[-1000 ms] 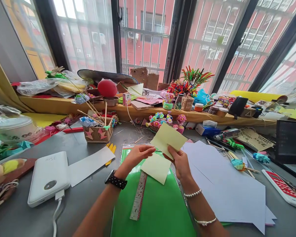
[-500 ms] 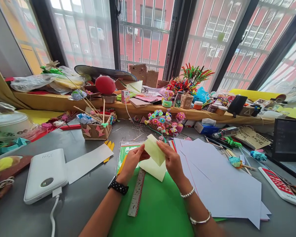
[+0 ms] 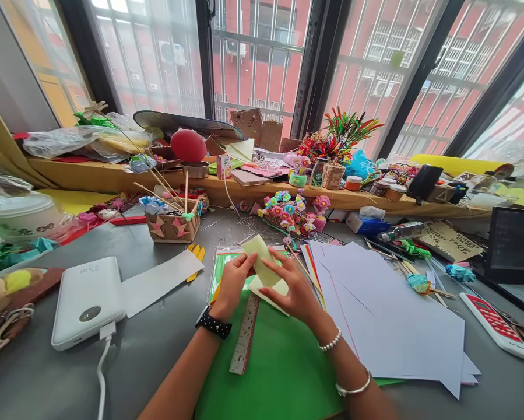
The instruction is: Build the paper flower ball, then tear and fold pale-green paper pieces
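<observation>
Pale yellow paper (image 3: 264, 262) is held above the green folder (image 3: 270, 361), pinched at its left edge by the left hand (image 3: 230, 284), apparently to steady it; the right hand (image 3: 293, 289), thumb and fingers spread, is at its right side. The paper's long axis slants from far left to near right.

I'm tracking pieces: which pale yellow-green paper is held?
The piece pinched in the left hand; another lies beneath it on the green sheet, a third on the windowsill.
</observation>
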`<state>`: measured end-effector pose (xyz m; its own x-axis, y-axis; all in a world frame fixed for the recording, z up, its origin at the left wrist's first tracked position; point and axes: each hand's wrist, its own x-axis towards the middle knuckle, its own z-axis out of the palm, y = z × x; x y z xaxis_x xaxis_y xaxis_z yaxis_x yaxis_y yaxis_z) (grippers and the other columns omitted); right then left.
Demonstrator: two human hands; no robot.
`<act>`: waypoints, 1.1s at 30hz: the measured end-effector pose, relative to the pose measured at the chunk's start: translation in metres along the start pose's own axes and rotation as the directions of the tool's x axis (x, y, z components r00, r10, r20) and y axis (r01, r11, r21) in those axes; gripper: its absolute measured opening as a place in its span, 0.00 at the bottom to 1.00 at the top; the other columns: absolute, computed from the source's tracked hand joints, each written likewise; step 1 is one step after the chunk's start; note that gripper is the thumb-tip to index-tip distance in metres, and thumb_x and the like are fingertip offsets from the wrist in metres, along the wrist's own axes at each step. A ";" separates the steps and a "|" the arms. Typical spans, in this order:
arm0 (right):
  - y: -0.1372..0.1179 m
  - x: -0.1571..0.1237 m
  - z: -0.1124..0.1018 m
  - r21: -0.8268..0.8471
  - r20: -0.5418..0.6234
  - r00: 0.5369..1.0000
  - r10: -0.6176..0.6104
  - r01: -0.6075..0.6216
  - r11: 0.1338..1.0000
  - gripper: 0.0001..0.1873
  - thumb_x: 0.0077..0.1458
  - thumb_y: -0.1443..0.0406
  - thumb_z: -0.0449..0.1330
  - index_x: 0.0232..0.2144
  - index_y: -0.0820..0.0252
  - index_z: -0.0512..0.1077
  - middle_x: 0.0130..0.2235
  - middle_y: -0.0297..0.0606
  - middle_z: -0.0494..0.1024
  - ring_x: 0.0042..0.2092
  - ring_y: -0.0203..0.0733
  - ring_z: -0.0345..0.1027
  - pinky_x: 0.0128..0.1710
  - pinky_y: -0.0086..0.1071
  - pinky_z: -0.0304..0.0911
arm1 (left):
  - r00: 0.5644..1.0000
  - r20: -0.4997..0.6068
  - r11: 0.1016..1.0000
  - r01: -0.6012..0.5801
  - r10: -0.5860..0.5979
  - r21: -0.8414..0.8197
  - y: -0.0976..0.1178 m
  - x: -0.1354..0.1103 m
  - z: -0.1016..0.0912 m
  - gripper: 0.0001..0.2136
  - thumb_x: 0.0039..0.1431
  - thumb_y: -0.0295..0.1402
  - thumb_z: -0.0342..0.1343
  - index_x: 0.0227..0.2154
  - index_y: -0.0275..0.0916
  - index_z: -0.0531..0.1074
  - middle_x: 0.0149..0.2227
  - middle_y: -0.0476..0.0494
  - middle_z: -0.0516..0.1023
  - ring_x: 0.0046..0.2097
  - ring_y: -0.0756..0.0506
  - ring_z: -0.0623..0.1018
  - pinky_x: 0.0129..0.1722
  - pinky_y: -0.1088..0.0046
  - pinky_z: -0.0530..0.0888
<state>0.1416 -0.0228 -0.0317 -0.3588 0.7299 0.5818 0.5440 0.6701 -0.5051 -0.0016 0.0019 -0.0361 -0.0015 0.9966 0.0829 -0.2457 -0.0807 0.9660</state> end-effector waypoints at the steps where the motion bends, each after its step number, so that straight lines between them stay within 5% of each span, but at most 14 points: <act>1: 0.001 0.001 -0.002 0.084 -0.028 0.998 0.054 -0.052 0.995 0.22 0.47 0.60 0.57 0.47 0.56 0.64 0.52 0.42 0.64 0.52 0.46 0.57 0.50 0.41 0.55 | 1.000 0.028 0.999 0.003 -0.004 0.033 0.000 0.000 0.000 0.13 0.46 0.39 0.55 0.29 0.33 0.72 0.27 0.47 0.76 0.30 0.48 0.74 0.35 0.71 0.71; 6: 0.012 0.004 -0.012 0.495 -0.063 0.892 0.448 -0.362 0.790 0.17 0.47 0.58 0.56 0.38 0.61 0.69 0.39 0.42 0.73 0.40 0.44 0.67 0.36 0.35 0.65 | 0.971 0.235 0.971 -0.009 -0.049 0.241 0.004 -0.008 0.008 0.11 0.45 0.38 0.55 0.25 0.34 0.74 0.24 0.48 0.75 0.28 0.47 0.72 0.29 0.75 0.70; 9: 0.019 0.003 -0.013 0.624 0.000 0.837 0.548 -0.428 0.654 0.15 0.43 0.58 0.59 0.30 0.64 0.71 0.32 0.41 0.75 0.34 0.43 0.68 0.33 0.34 0.65 | 0.958 0.285 0.926 -0.103 -0.005 0.364 0.001 -0.012 0.013 0.11 0.47 0.38 0.54 0.23 0.35 0.75 0.23 0.49 0.74 0.27 0.49 0.71 0.25 0.78 0.67; 15: 0.021 0.003 -0.010 0.694 0.023 0.800 0.599 -0.444 0.567 0.14 0.40 0.58 0.61 0.24 0.65 0.71 0.27 0.37 0.74 0.29 0.38 0.67 0.29 0.31 0.65 | 0.976 0.211 0.936 -0.127 0.059 0.329 -0.001 -0.013 0.015 0.09 0.45 0.36 0.55 0.26 0.34 0.73 0.26 0.48 0.75 0.28 0.49 0.72 0.27 0.77 0.69; 21: 0.021 0.003 -0.010 0.717 0.048 0.777 0.628 -0.465 0.519 0.13 0.38 0.59 0.62 0.23 0.65 0.71 0.26 0.37 0.74 0.28 0.36 0.66 0.29 0.30 0.63 | 0.977 0.215 0.960 -0.053 -0.007 0.274 0.002 -0.014 0.016 0.10 0.43 0.36 0.56 0.26 0.34 0.74 0.26 0.47 0.76 0.29 0.48 0.73 0.29 0.74 0.72; 33: 0.022 0.003 -0.012 0.708 0.009 0.770 0.638 -0.455 0.539 0.11 0.36 0.61 0.63 0.20 0.64 0.69 0.23 0.33 0.71 0.26 0.34 0.63 0.27 0.29 0.60 | 0.979 0.182 0.993 0.076 -0.090 0.086 0.000 -0.011 0.011 0.11 0.41 0.35 0.59 0.28 0.33 0.73 0.27 0.46 0.76 0.30 0.48 0.74 0.34 0.72 0.72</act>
<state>0.1611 -0.0073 -0.0334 0.0640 0.9907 0.1198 -0.0803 0.1247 -0.9889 0.0095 -0.0090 -0.0341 0.1976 0.9795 0.0385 -0.1606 -0.0064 0.9870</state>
